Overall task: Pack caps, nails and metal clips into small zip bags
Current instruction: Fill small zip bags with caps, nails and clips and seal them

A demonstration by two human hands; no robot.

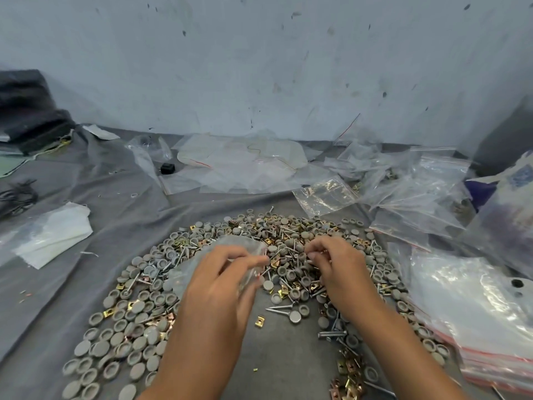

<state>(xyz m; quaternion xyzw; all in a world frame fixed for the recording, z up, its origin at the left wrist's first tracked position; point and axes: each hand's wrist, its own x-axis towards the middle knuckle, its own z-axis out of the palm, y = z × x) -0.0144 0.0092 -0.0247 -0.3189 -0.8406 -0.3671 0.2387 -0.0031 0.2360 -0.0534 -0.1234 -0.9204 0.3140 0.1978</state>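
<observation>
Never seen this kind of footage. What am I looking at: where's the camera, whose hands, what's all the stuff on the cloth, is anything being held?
There is no robot here. One wide-angle camera sits on a person's head and looks forward and down, so both forearms reach in from the bottom edge.

The left hand holds a small clear zip bag between its fingers. The right hand has its fingertips curled in a pinch over the pile; what it grips is too small to tell.

On the grey cloth lies a wide heap of mixed parts: grey round caps, nails and brass-coloured metal clips. A stack of empty zip bags with red strips lies to the right, and more loose clear bags by the wall.
</observation>
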